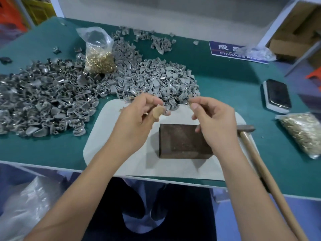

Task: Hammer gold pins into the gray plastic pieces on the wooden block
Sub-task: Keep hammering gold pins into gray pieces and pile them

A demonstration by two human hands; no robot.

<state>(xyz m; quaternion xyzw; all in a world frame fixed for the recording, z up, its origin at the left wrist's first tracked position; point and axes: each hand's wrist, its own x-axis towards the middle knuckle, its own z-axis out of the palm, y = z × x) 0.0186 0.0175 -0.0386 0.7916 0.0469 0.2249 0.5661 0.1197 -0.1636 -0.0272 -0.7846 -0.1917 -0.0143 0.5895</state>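
Gold pins are kept in two places: an open clear bag [99, 54] standing among the gray pieces in the upper left of the frame, and a second bag [303, 134] lying at the right edge. The gray plastic pieces [69, 94] lie in a large loose heap across the left and middle of the green desk [225, 80], close above the work place, probably so that they can be taken quickly. The wooden block [182, 141] stands in the centre on a pale mat [107, 153], and nothing lies on its top yet. Both hands hover just above the far edge of the block. The left hand [139, 115] pinches one small gray piece [167, 111] between its fingertips, and one finger wears a tan wrap. The right hand [210, 115] has thumb and forefinger closed together as if they pinch a pin, but the thing is too small to tell surely. It seems the pin is being fitted into the piece by hand before hammering. The hammer [257, 157] rests untouched just to the right of the block, its handle pointing to the lower right, easy for the right hand. A dark phone [278, 95] lies farther right.
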